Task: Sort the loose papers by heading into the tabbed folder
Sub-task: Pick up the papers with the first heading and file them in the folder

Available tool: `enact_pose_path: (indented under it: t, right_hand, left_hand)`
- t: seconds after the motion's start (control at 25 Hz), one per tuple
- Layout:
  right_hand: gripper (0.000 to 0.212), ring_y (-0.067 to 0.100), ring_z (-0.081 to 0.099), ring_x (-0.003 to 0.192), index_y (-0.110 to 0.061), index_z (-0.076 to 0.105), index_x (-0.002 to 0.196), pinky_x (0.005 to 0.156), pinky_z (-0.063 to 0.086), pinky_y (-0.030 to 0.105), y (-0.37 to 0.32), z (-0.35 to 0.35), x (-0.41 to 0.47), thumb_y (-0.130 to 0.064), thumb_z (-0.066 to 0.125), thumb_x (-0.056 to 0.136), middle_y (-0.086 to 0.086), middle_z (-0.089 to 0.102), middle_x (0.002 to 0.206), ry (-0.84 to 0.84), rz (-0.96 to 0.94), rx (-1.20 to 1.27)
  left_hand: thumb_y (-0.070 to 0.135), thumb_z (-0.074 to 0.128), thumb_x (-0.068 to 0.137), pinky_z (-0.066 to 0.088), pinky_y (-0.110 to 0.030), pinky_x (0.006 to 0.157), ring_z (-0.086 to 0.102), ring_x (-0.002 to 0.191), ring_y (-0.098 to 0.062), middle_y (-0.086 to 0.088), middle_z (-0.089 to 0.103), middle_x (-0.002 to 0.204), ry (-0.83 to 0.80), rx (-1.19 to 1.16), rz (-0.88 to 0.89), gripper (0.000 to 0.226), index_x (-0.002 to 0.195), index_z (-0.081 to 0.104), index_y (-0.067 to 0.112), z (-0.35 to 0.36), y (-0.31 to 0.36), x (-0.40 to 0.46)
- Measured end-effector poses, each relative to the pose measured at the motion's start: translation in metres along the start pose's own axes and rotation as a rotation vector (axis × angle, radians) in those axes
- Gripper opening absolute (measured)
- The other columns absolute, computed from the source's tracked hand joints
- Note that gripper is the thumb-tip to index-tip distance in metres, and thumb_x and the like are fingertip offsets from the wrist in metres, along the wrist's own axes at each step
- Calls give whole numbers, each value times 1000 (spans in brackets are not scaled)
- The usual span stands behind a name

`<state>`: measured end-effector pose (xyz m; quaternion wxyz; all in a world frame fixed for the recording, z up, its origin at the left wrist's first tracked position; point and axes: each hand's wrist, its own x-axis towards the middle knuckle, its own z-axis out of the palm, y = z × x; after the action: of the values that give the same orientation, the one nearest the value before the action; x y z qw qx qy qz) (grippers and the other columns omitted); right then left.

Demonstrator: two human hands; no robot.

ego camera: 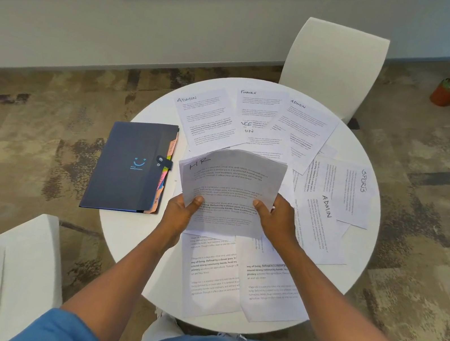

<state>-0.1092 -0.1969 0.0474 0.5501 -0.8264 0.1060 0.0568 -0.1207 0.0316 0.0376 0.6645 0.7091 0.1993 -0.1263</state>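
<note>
Gripping the HR sheet (229,189) by its lower corners, the left hand (180,213) and right hand (276,219) hold it lifted over the round white table's (129,237) centre. Loose papers (327,208) spread from twelve to six o'clock; the closed tabbed folder (129,166) lies at nine o'clock.
</note>
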Motion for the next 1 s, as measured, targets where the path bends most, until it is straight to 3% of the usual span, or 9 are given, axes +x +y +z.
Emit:
enact_pose_path:
  t: [0.24, 0.56, 0.8, 1.0]
  right_hand:
    - [38, 20, 61, 105, -10, 55, 133, 75, 47, 19, 4, 5, -5, -20, 61, 96, 7, 65, 125, -44, -18, -41]
    - [35, 13, 58, 95, -11, 57, 131, 65, 43, 8, 9, 4, -7, -22, 58, 98, 0, 64, 116, -42, -32, -70]
    - [34, 15, 59, 98, -11, 58, 130, 69, 45, 11, 12, 4, -8, -21, 58, 98, 2, 65, 115, -33, -56, -52]
    - [33, 18, 61, 100, -11, 60, 129, 73, 47, 15, 19, 3, -9, -22, 58, 98, 4, 67, 118, -38, -42, -57]
  left_hand:
    - [21, 60, 97, 50, -39, 78, 62, 95, -16, 7, 67, 106, 27, -7, -24, 17, 108, 58, 33, 2, -1, -6]
    - [22, 59, 98, 51, -26, 68, 63, 92, -12, 11, 67, 104, 57, 14, 40, 15, 108, 59, 34, 2, -1, -9]
    - [24, 56, 99, 53, -35, 83, 62, 100, -16, 3, 68, 112, 75, 23, 88, 17, 110, 58, 37, 2, -5, -8]
    - [22, 53, 101, 49, -40, 90, 60, 102, -16, 1, 67, 116, 102, 23, 50, 18, 117, 59, 27, -1, -12, -5]
